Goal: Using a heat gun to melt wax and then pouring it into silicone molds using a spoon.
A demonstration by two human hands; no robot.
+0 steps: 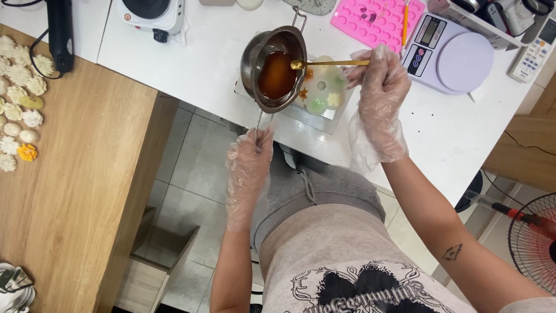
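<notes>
My left hand (pixel 250 155), in a clear plastic glove, grips the thin handle of a small steel melting pot (pixel 272 66). The pot is tilted over the white table and holds amber liquid (pixel 277 74). My right hand (pixel 379 87), also gloved, holds a gold spoon (pixel 330 63) by its handle, with the bowl of the spoon at the pot's rim over the liquid. Just right of the pot lies a clear mould (pixel 322 93) with round and flower-shaped pieces in white, green and orange.
A pink silicone mould (pixel 376 22) and a white kitchen scale (pixel 449 55) sit behind my right hand. A small white hotplate (pixel 152 13) stands at the back left. Several flower-shaped pieces (pixel 20 87) lie on the wooden counter (pixel 75 174). A fan (pixel 533 237) stands at right.
</notes>
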